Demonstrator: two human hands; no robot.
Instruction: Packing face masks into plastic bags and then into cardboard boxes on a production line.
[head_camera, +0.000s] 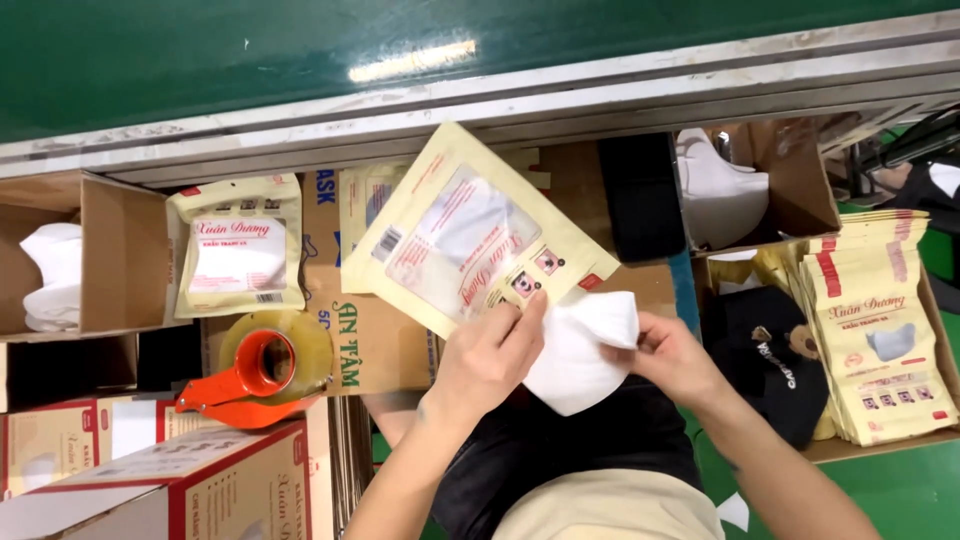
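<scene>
A: Report the near field first. What do the hands hold?

B: The left hand (490, 355) has its fingers closed on the lower edge of a cream packaging pouch (470, 235), thumb on the printed face near the pouch mouth. The right hand (672, 358) has its fingers pinched narrow on a white face mask (580, 350), gripping the mask's right edge.

A: Position of the mask relative to the fingers?

B: It lies between the two hands, touching the left fingertips and the pouch mouth. Whether any part of it is already inside the pouch cannot be determined. The pouch extends up and away from the left fingers, tilted, its clear window facing the camera.

A: Items beyond and beside the fingers?

B: Left of the left hand, an orange tape dispenser (262, 370) with a clear tape roll rests on cardboard. Further left and beyond it, a filled pouch (240, 250) lies flat beside an open carton (110, 250) that contains white masks. Right of the right hand, a stack of empty pouches (880, 330) stands in a box. Beyond the right fingers, another carton (790, 180) holds more white masks. A green surface (200, 60) lies farthest out.
</scene>
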